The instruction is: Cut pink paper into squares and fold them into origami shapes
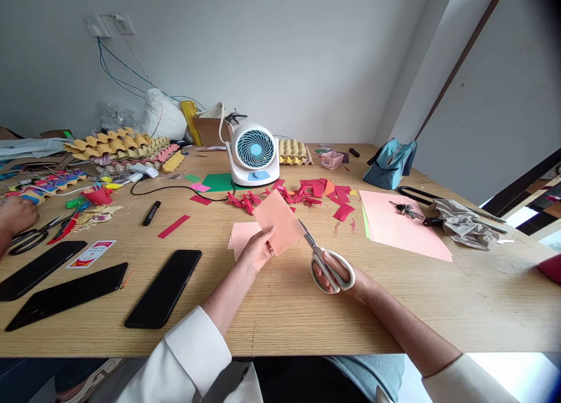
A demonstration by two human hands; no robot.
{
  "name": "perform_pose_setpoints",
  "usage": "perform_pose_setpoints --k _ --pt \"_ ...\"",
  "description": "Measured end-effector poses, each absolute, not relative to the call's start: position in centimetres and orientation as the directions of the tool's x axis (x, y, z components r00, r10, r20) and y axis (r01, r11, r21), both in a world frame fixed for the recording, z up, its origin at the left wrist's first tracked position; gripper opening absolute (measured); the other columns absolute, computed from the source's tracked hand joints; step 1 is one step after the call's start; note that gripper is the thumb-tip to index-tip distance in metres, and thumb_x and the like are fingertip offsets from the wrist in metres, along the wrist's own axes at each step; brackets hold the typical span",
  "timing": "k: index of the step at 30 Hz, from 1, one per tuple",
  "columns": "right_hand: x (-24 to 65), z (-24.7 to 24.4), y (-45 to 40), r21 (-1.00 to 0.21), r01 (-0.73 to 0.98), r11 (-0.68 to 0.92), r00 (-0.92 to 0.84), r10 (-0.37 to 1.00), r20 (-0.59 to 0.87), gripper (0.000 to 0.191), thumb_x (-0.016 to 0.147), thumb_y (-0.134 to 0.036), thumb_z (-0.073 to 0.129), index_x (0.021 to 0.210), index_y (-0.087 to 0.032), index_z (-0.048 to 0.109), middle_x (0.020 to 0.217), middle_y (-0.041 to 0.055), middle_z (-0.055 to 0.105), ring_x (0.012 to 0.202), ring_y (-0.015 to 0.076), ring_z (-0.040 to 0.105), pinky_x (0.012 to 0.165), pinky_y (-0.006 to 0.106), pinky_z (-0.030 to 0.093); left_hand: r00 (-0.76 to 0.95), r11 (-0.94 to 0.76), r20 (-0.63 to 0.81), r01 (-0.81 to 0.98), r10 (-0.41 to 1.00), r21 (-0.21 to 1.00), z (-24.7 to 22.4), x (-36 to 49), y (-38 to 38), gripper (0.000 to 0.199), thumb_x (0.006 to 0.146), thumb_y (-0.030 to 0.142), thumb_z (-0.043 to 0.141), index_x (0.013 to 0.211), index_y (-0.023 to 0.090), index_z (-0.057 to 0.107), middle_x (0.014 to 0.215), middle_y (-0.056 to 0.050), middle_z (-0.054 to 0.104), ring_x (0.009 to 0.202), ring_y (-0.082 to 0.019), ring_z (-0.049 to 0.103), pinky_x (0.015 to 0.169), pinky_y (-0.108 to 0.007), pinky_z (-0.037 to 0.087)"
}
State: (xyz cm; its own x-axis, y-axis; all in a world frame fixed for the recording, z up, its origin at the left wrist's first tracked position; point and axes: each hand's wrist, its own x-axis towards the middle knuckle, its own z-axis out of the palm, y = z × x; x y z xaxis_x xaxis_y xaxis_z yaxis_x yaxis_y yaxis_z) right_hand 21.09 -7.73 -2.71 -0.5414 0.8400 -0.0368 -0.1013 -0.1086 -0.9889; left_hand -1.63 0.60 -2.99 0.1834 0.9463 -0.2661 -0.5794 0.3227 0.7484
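My left hand (258,250) pinches a peach-coloured sheet of paper (280,221) by its lower left edge, tilted up above the table. In my right hand (337,271) is a pair of scissors (316,248) with white handles, fingers through the loops. The blades point up and left and meet the sheet's right corner; whether they cut into it I cannot tell. Beneath the held sheet, more pale pink paper (241,235) lies on the table, partly covered by my left hand. Red cut paper pieces (245,201) lie scattered just beyond.
A white fan (255,152) stands at the back middle. Large pink sheets (394,225) with keys (407,210) lie right. Several black phones (163,289) and a marker (151,213) are left. Another person's hand (20,215) is at the left edge, near egg cartons (118,146).
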Motion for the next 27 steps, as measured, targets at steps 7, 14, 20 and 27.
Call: perform_pose_setpoints --k 7,14,20,27 --pt "20.5 -2.2 -7.7 -0.975 -0.174 -0.137 -0.526 0.85 -0.026 0.054 0.089 -0.067 0.043 0.078 -0.015 0.055 0.056 -0.0005 0.052 0.044 0.0104 0.049 0.04 0.02 0.032 0.213 0.346 -0.273 -0.555 0.938 0.756 -3.2 -0.9 0.1 0.026 0.071 0.019 0.078 0.093 0.016 0.067 0.093 -0.007 0.075 0.081 -0.018 0.07 0.072 -0.028 0.056" --pt "20.6 -2.5 -7.7 -0.977 -0.185 -0.106 -0.485 0.875 -0.003 0.052 0.09 -0.065 0.043 0.077 -0.016 0.054 0.056 -0.0008 0.051 0.043 0.0099 0.047 0.04 0.021 0.03 0.26 0.37 -0.269 -0.534 0.927 0.76 -3.2 -0.5 -0.4 0.03 0.075 0.021 0.076 0.103 0.015 0.067 0.106 -0.011 0.073 0.089 -0.019 0.07 0.07 -0.028 0.056" --pt "20.9 -3.2 -7.3 -0.979 -0.181 -0.094 -0.476 0.879 0.004 0.051 0.092 -0.064 0.041 0.075 -0.017 0.053 0.053 -0.0021 0.048 0.04 0.009 0.042 0.039 0.021 0.025 0.231 0.37 -0.289 -0.543 0.929 0.754 -3.1 -0.5 -0.3 0.026 0.075 0.019 0.075 0.099 0.017 0.066 0.106 -0.01 0.073 0.089 -0.02 0.07 0.071 -0.029 0.056" --pt "20.9 -3.1 -7.4 -0.984 -0.158 -0.077 -0.448 0.894 0.002 0.05 0.092 -0.063 0.042 0.072 -0.018 0.052 0.05 -0.003 0.046 0.038 0.0084 0.039 0.039 0.022 0.024 0.238 0.341 -0.247 -0.557 0.939 0.758 -3.4 -0.6 -0.1 0.03 0.073 0.02 0.077 0.101 0.016 0.066 0.102 -0.01 0.074 0.09 -0.02 0.07 0.075 -0.029 0.056"
